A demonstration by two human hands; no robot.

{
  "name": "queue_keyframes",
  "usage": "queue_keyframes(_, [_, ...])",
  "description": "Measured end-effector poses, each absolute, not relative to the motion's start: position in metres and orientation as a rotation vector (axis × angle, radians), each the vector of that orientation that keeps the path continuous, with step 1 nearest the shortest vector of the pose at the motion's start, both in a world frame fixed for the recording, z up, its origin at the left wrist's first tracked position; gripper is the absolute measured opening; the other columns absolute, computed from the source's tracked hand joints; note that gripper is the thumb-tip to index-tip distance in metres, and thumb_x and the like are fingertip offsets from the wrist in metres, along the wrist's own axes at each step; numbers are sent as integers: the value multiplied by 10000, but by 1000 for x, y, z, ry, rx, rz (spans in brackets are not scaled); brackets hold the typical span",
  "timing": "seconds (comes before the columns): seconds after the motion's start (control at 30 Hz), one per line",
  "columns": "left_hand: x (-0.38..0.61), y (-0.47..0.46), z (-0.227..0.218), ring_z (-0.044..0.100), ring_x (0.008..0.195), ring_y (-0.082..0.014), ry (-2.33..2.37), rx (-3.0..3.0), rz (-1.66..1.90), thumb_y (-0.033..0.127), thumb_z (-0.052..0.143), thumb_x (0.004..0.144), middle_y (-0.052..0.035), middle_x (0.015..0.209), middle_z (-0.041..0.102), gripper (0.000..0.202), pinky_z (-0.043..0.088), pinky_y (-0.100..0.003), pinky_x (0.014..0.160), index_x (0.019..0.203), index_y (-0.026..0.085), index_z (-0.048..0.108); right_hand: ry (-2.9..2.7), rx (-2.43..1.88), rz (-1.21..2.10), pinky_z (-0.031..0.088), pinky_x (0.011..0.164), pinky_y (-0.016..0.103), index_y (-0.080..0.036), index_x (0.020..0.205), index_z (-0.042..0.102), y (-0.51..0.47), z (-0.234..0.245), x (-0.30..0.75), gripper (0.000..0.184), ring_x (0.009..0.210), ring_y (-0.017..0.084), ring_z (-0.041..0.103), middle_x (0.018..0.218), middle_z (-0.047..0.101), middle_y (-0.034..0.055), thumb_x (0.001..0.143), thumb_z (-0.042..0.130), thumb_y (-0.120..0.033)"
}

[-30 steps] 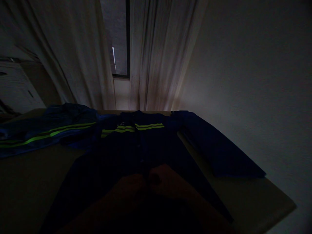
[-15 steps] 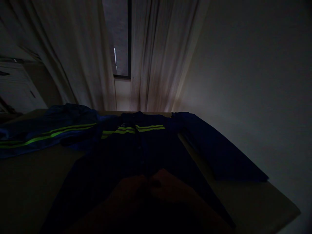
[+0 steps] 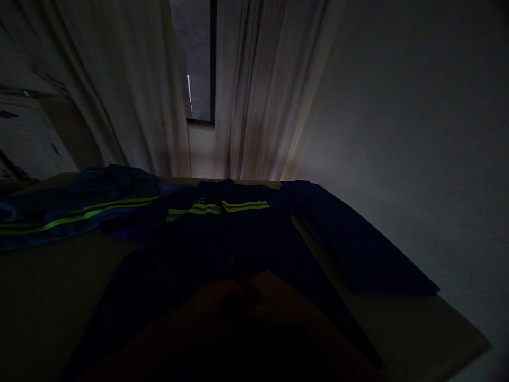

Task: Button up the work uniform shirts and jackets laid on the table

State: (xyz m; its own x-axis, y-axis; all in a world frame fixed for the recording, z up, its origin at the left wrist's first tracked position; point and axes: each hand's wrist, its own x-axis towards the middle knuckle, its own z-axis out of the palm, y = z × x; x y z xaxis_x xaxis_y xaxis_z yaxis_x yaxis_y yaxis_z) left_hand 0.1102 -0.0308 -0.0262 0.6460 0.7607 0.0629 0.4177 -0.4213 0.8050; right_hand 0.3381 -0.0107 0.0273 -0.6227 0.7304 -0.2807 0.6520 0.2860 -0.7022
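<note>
Light: very dim; the near part of the scene is almost black.
Jacket: navy long-sleeved work jacket (image 3: 270,239), spread front up, collar at the far edge, hem toward the person.
Chest: lime stripes (image 3: 246,205) run across both front panels; small pale mark above them on the left side, unreadable.
Right-side sleeve: sleeve (image 3: 358,244) laid out at a slant, cuff near the wall (image 3: 417,132).
Left hand: left hand (image 3: 217,297) low over the jacket's middle front, fingers curled in.
Right hand: right hand (image 3: 270,294) just beside it, also curled, at the front opening.
Grip: too dark to tell whether either hand pinches cloth.
Left of jacket: rumpled blue cloth (image 3: 115,185) with lime stripes, meeting the jacket; cannot tell if separate.
Underneath: flat tan surface (image 3: 429,334), bed or desk unclear.
Beyond: pale curtains (image 3: 262,90) either side of a narrow window (image 3: 196,63); white cabinet (image 3: 27,127) far left.
</note>
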Motion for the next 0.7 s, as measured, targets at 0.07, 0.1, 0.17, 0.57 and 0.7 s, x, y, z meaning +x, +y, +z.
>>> queue_keyframes(0.07, [109,-29,-23,623,803,-133,891,2078,531,174,630,774,7,951,685,265,481,-225,724,1029,247,637,-2478,-1301,1245,264,512,197,-152,714,639,-10,25,338,107,565,74,453,598,522,-65,750,687,-240])
queue_keyframes(0.1, [108,-28,-21,632,816,-137,879,2089,527,185,635,780,2,967,693,253,488,-229,735,1024,246,651,-2493,-1291,1239,264,512,198,-150,724,647,-10,24,338,106,564,72,449,600,521,-66,751,689,-243])
queue_keyframes(0.17, [105,-26,-18,651,831,-137,863,2084,508,214,639,811,-3,995,708,227,497,-229,741,1033,249,676,-2508,-1280,1233,273,513,195,-147,747,665,-9,22,338,98,573,74,464,614,533,-63,754,688,-242])
queue_keyframes(0.57, [106,-16,-50,619,890,-152,787,2301,552,202,592,902,-20,959,689,97,465,-260,805,933,234,678,-2435,-1227,1389,388,598,182,-170,932,744,-7,24,340,198,709,116,613,812,707,-19,765,747,-277])
queue_keyframes(0.7, [105,-19,-47,609,861,-148,818,2305,530,196,595,903,-15,958,677,82,444,-255,758,934,233,662,-2468,-1227,1407,362,575,183,-163,929,751,-6,26,342,196,671,102,582,779,695,-24,807,733,-315])
